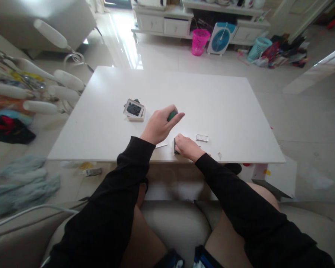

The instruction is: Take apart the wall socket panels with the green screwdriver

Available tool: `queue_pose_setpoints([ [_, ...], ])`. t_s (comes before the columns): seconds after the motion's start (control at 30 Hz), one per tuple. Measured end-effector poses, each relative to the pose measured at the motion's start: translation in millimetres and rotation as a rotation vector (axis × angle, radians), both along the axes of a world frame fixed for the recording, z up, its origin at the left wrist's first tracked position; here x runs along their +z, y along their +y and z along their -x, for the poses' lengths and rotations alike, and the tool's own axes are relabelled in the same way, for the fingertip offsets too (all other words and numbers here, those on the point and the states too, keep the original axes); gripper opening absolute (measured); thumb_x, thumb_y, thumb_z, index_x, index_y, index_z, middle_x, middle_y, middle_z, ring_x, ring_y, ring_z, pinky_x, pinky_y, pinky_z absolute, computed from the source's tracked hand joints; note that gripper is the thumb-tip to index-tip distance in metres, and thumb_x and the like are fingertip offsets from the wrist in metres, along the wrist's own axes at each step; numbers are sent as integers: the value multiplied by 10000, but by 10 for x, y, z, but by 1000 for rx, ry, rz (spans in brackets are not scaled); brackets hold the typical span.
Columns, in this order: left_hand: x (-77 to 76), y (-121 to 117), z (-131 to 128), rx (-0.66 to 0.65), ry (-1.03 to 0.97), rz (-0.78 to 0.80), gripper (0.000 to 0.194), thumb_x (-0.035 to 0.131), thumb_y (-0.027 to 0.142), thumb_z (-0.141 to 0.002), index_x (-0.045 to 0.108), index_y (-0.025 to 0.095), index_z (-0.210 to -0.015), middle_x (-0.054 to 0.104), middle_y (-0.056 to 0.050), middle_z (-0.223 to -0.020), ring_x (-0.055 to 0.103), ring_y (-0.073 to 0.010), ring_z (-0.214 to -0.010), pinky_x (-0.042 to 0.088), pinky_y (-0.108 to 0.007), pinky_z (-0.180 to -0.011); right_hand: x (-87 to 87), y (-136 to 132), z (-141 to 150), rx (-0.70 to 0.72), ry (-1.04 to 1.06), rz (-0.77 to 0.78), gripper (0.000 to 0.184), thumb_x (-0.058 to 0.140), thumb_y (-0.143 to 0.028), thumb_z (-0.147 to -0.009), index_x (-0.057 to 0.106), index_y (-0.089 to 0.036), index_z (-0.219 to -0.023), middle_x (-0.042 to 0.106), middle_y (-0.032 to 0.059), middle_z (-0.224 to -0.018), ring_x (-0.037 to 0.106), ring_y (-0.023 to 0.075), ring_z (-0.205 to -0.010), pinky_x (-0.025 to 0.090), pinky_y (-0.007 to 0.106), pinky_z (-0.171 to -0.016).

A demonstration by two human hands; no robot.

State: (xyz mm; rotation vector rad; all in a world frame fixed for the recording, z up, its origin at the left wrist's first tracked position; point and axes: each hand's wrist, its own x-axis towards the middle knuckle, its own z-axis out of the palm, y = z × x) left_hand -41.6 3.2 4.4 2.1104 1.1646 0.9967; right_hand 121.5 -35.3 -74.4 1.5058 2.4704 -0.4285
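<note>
My left hand [162, 124] is raised over the white table [212, 104], its fingers wrapped round a green rounded object [171, 115]. Only part of that object shows past the fingers, so its kind is unclear. Close to the front edge, my right hand [188, 146] is closed on a dark, flat-sided object [175, 146] that seems to stand on the tabletop. A thin white stick [162, 145] lies partly behind my left wrist. Beyond my right hand is a small white rectangular piece [202, 138]; a small clear or silvery item [219, 155] lies to its right.
On the table's left half sits an open small white box [136, 118] with a dark-windowed lid [134, 108] leaning on it. White lamp arms [68, 80] rise by the left edge. A pink basket [200, 41] and a blue fan [221, 39] stand on the floor beyond.
</note>
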Motion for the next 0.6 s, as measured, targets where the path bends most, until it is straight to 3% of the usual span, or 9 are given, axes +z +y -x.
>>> queue_pose_setpoints([
  [0.3,4,-9,-3,-11,-12,-10,380,523,497,-1034,546,207,-790,595,19,-655,520,-126,-615,388,-284,-651,3,9,14,22,-19,22,233,477,-179,-1032,581,-51,-1196,616,208,-1192,687,283,-1006,528,353,-896],
  [0.6,-13,3,-12,-5,-3,-1,431,505,565,-1028,553,209,-789,600,13,-651,535,-134,-625,391,-285,-650,39,-9,-23,-16,41,-3,206,469,-157,-1028,563,-68,-1188,615,187,-1192,668,265,-1011,508,334,-901],
])
